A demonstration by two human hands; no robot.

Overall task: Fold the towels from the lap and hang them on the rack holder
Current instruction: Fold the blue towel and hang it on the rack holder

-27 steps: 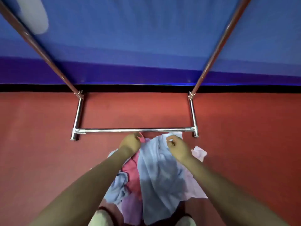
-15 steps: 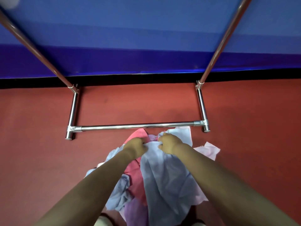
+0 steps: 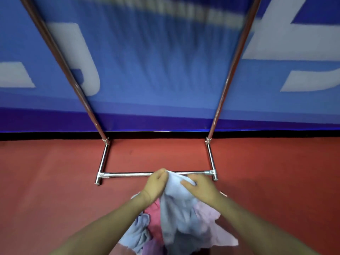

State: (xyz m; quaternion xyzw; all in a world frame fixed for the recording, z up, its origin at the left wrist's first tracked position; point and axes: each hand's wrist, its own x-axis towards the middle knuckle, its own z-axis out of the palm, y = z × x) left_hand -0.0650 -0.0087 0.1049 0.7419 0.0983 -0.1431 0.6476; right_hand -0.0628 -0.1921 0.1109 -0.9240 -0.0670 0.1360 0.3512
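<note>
Head view: banner [image 3: 165, 70] lettering unreadable

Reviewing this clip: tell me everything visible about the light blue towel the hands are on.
The light blue towel is soft, crumpled cloth, blurred by motion. The left hand pinches its top corner and lifts it; the right hand grips the top edge beside it. It hangs over pink, lilac and blue towels on the lap.

Light-blue towel [image 3: 176, 214], pink towel [image 3: 153, 216], silver rack [image 3: 128, 175], red floor [image 3: 55, 181].
</note>
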